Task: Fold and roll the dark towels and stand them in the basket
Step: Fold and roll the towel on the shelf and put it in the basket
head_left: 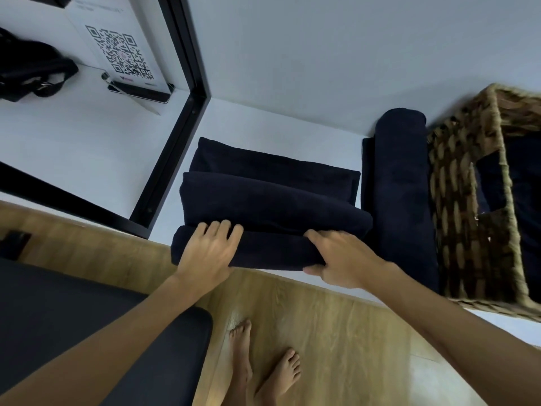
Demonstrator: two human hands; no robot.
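Wicker basket (468, 200) beside rolled towel (401, 186), black frame (175, 136) left

White upright sign card (117, 45) on white counter (73, 136): black QR code, print above and below too blurred to read.

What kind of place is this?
Probably a home or guest room: dark towels on a white shelf, a woven basket beside them, wooden floor, bare feet.
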